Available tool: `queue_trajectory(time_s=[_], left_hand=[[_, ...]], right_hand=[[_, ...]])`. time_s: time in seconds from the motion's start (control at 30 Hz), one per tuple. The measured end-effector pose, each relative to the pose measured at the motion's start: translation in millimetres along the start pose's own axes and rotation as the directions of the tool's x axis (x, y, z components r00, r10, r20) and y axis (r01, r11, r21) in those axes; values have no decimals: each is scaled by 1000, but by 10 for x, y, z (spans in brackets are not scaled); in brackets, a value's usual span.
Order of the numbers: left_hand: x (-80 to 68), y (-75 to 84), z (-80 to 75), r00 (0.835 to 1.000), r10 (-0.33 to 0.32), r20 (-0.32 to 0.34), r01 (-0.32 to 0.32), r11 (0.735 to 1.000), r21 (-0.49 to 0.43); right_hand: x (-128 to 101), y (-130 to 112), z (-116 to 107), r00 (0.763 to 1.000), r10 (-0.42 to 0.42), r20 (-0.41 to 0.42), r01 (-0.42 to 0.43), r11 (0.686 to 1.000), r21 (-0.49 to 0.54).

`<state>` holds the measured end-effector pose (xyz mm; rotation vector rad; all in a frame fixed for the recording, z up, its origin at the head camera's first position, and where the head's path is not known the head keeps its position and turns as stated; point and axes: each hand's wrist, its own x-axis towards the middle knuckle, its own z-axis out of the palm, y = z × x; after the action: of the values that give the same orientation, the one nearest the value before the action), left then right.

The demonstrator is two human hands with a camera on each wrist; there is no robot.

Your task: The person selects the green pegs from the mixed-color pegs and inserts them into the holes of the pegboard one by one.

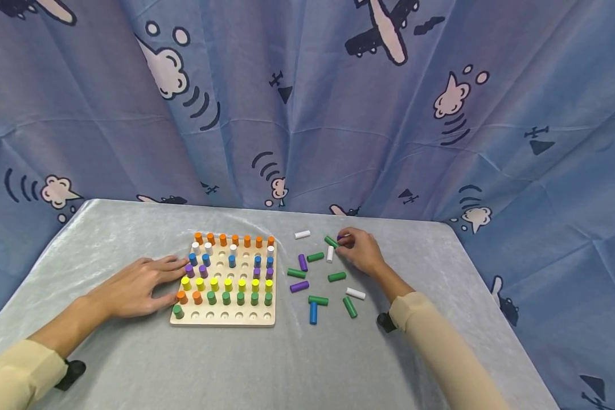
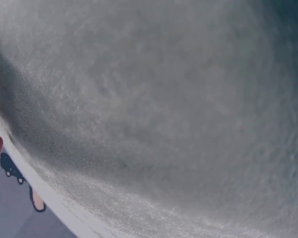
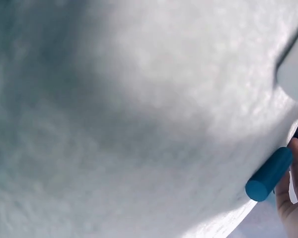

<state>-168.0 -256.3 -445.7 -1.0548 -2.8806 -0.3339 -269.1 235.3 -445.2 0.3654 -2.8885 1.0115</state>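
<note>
A square wooden pegboard (image 1: 223,323) holds rows of upright orange, white, blue, purple, yellow and green pegs, with several bare holes. My left hand (image 1: 138,286) lies at its left edge, fingers fairly straight and fingertips touching the board's side. To the right, my right hand (image 1: 360,250) has curled fingers on a purple peg (image 1: 340,238), mostly hidden by them. A green peg (image 1: 331,242) and a white peg (image 1: 330,254) lie just left of those fingertips. The right wrist view shows part of the right hand (image 3: 294,198) beside a dark teal-looking peg (image 3: 270,173).
Loose pegs lie scattered right of the board, among them a purple peg (image 1: 299,287), a blue peg (image 1: 314,313), a white peg (image 1: 356,293) and several green ones. A grey cloth covers the table (image 1: 225,370). Behind it hangs a blue patterned curtain (image 1: 318,114).
</note>
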Motion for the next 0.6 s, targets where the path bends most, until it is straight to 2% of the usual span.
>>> queue_trajectory(time_s=[0.33,0.6], left_hand=[[-3,8,-13,1000,-12,14,12,1000,3],[3,13,-17,1000,-9,13,9,1000,2]], right_hand=[[20,-18,35,1000,19,-15,-20,997,-76],[15,-9,-7,999,2,-41,-5,997,-77]])
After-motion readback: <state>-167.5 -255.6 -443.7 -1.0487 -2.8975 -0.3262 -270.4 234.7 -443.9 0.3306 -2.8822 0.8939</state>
